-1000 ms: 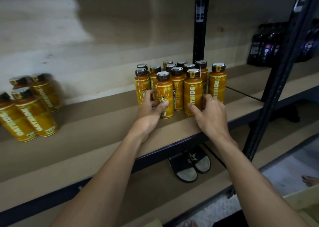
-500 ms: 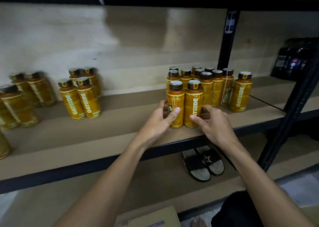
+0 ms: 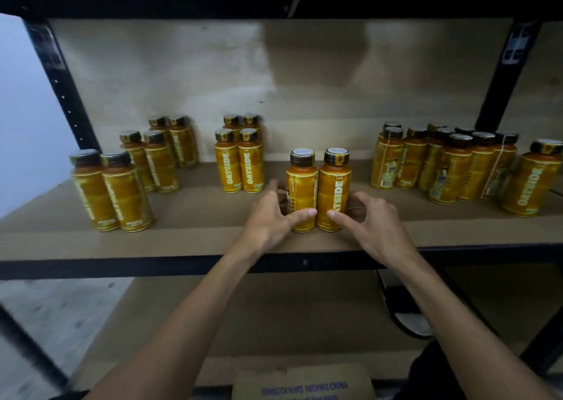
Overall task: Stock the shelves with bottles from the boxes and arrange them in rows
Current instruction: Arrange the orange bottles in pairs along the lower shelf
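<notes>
Head view: near the shelf's (image 3: 189, 241) front edge, the left bottle (image 3: 301, 186) was gripped by the left hand (image 3: 268, 221), the touching right bottle (image 3: 333, 183) by the right hand (image 3: 373, 220), fingers curled.

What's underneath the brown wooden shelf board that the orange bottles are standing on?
A lower brown shelf board and a dark sandal partly covered by the right forearm. A printed cardboard box shows at the bottom edge. Whatever lies behind the forearms is hidden.
</notes>
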